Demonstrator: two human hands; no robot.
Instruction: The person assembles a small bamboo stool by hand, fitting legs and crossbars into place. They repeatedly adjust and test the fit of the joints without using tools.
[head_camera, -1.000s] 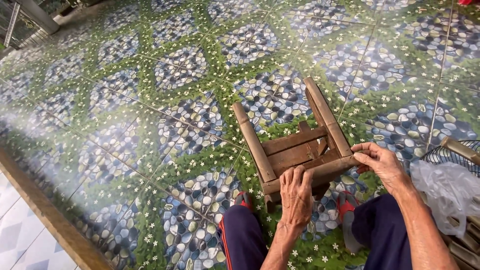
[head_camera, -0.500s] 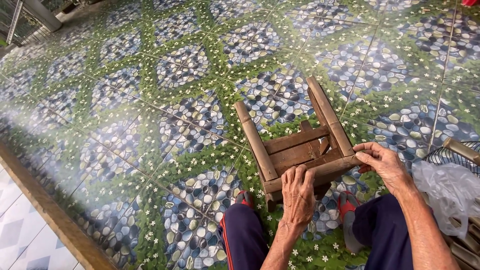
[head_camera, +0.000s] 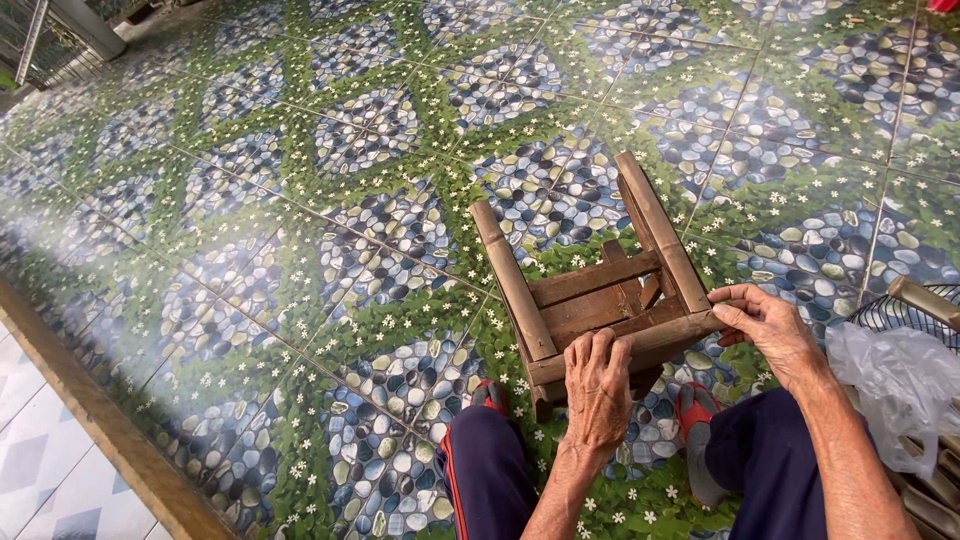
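Stool (head_camera: 600, 290), small, wooden, brown, lies tipped on the tiled floor (head_camera: 300, 250), its legs pointing away toward 12 o'clock and its seat edge turned toward the person. Position: lower centre of the view, just ahead of the knees. Two legs run up at roughly 11 and 1 o'clock from the seat; cross rails join them between.

Left hand (head_camera: 597, 385): palm down on the near seat edge, at 6 o'clock of the stool. Fingers curled over the edge, gripping the wood; thumb side not clearly seen.

Right hand (head_camera: 765, 330): at 4 o'clock of the stool, fingers bent and closed on the right end of the seat edge, at the base of the right leg. Touching the wood.

Both knees in dark blue trousers (head_camera: 490, 470) sit below the stool at 6 o'clock; red sandals (head_camera: 490, 395) show beside the stool's lower corners.

Surroundings: floor pattern of blue-grey pebbles, green bands, white flowers. Clear plastic bag (head_camera: 895, 385) at 3 o'clock of the right hand, lying against a dark wire basket (head_camera: 890, 315), near but apart from the stool. Wooden sill (head_camera: 110, 430) crosses the lower left corner.
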